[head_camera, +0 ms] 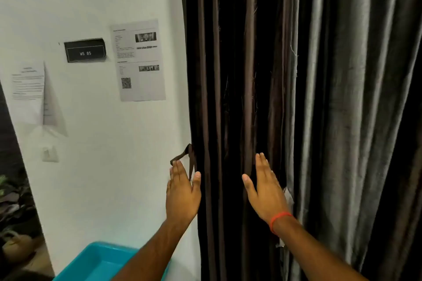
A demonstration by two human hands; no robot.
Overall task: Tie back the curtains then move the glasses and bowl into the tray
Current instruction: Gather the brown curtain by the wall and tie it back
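A dark brown curtain (230, 75) hangs in folds beside a grey curtain (347, 98) on the right. A brown tie-back strap (182, 157) hangs at the brown curtain's left edge, against the white wall. My left hand (182, 191) is raised with straight fingers, fingertips at the strap, thumb at the curtain's edge. My right hand (266, 189), with a red band at the wrist, lies flat with straight fingers against the brown folds. A turquoise tray (96, 262) sits at the bottom left, partly hidden by my left forearm. No glasses or bowl are in view.
The white wall (102, 166) carries a black "WS 05" sign (85, 50), a printed sheet (139, 59), another paper (28, 89) and a socket (49, 153). A plant (11, 207) and a pot (16, 246) stand at the far left.
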